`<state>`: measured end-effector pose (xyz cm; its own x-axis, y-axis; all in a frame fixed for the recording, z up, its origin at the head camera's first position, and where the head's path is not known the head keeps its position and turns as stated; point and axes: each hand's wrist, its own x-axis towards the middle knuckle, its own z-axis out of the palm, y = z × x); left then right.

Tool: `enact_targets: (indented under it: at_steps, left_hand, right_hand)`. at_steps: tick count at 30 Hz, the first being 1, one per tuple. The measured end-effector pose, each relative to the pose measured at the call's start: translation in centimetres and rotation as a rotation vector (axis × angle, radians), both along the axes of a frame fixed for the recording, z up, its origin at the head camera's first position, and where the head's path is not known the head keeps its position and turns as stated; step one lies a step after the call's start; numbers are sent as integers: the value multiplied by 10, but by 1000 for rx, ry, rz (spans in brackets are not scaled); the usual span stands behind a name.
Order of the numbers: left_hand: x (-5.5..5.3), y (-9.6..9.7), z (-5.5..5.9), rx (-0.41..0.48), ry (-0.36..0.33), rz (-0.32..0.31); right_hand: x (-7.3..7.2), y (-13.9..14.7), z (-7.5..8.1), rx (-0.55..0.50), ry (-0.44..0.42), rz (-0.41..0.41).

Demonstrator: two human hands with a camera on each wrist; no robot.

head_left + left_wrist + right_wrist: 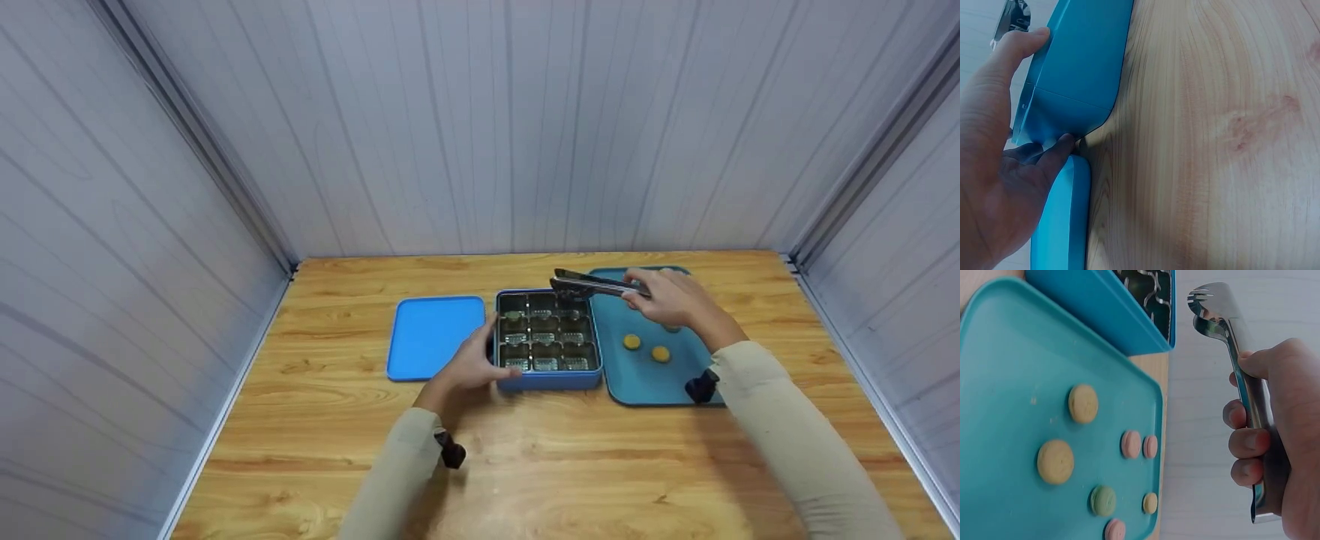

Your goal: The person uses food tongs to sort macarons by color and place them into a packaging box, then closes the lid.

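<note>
My right hand (664,296) grips metal tongs (600,284) around their arms, the tips nearly together above the box's back right corner. Nothing shows between those tips (1207,312) in the right wrist view. With my left hand (472,361) I hold the blue box (551,382) at its front left corner, thumb at the rim, fingers along the left side. Inside lies a dark insert (560,346) with several square compartments. A greenish round piece (513,316) shows at the back left compartment. Right of the box, yellow macarons (1055,462) lie on a teal tray (621,382).
A flat blue lid (431,337) lies left of the box on the wooden table (330,420). Farther along the tray are pink macarons (1131,444), a green macaron (1103,500) and a smaller yellow one (1150,503). Pale panel walls (465,127) stand behind and at both sides.
</note>
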<state>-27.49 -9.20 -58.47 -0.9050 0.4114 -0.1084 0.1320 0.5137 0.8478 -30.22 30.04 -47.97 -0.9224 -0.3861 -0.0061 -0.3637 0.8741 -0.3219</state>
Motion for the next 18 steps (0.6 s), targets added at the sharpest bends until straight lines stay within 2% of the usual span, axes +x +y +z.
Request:
enact_targets:
  at_steps: [6, 8, 10, 13, 15, 17, 18]
  left_hand:
    - [-2, -1, -3, 24, 7, -3]
    - [-7, -3, -14, 25, 52, -13]
    - [-10, -4, -19, 31, 58, -18]
    - [-19, -4, -36, 14, 96, -27]
    - [-18, -3, -33, 30, 64, -21]
    - [-16, -1, -29, 28, 66, -19]
    - [-13, 0, -23, 36, 56, -18]
  right_hand:
    - [-5, -15, 0, 9, 9, 14]
    - [-7, -21, 0, 5, 10, 24]
    - [-8, -25, -1, 0, 8, 33]
    - [-9, -30, -2, -4, 6, 45]
    - [-10, -32, -4, -3, 0, 45]
    - [-10, -34, -7, -1, -4, 48]
    - [-10, -35, -8, 0, -4, 49]
